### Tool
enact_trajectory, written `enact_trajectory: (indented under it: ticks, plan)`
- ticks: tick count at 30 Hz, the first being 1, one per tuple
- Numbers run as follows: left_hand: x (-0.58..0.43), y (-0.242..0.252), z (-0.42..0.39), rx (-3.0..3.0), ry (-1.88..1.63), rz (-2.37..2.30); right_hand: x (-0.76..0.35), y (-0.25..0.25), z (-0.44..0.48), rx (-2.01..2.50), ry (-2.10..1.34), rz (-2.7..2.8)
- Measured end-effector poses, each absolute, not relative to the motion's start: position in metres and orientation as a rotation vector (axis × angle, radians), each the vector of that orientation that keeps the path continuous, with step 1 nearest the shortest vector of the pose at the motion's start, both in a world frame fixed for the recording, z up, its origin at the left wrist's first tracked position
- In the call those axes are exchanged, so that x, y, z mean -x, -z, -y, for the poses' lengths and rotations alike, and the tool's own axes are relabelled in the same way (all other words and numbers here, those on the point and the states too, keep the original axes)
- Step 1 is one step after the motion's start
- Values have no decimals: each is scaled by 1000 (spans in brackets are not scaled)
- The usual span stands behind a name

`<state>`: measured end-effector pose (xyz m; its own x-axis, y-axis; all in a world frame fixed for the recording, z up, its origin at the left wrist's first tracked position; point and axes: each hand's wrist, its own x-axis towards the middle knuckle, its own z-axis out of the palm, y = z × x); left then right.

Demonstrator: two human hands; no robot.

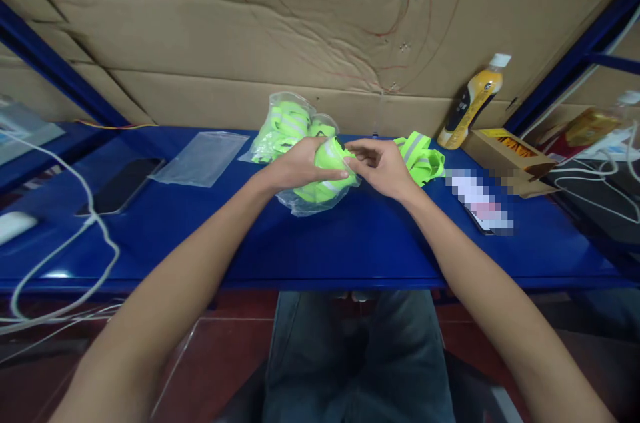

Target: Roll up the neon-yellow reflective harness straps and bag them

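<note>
Left hand (pixel 303 165): fingers grasping lime roll (pixel 330 154), likely to stop it uncoiling | right hand (pixel 384 168): fingertips at roll's edge, pinching or just touching, can't tell | lime roll: over worktop (pixel 325 256), clear plastic (pixel 304 206) beneath | loose lime strap (pixel 426 160): beside right hand, probably for easy reach

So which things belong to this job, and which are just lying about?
Likely the job:
green bundle between your left hand and right hand
bagged green straps
loose green straps
flat clear bag

Seemingly lying about:
drink bottle
dark phone
cardboard box
white cable
</note>
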<state>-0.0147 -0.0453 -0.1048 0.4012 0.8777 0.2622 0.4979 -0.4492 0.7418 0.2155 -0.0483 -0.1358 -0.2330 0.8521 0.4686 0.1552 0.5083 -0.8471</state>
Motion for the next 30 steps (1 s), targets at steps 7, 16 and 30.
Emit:
enact_trajectory:
  ticks: [7,16,30]
  plan:
    - [7,97,57,-2262,-821,-1066,-212,131,56,835,-1061,1709]
    - [15,87,58,-2036,-920,-1032,-210,133,57,817,-1129,1684]
    - [12,100,58,-1653,-809,-1079,-215,120,69,683,-1098,1878]
